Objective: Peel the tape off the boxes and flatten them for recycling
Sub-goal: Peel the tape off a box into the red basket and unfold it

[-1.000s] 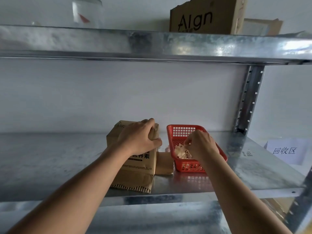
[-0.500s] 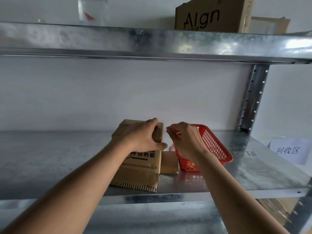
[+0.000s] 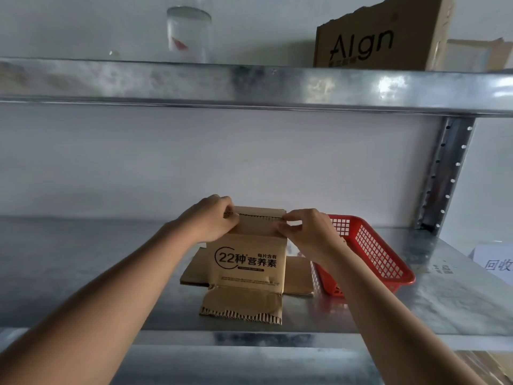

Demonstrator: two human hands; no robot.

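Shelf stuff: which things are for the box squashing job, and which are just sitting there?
For the job:
- printed box, gripped by left hand and right hand
- red basket

Just sitting there:
- glass jar
- Align box
- paper sign

Brown cardboard box [image 3: 251, 262] stood on metal shelf [image 3: 83, 273], flaps splayed open, black print facing forward, bottom flap edge torn.

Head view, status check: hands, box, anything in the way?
Left hand and right hand both grip the cardboard box at its top edge. Bottom flaps open on shelf. Red basket close by right wrist.
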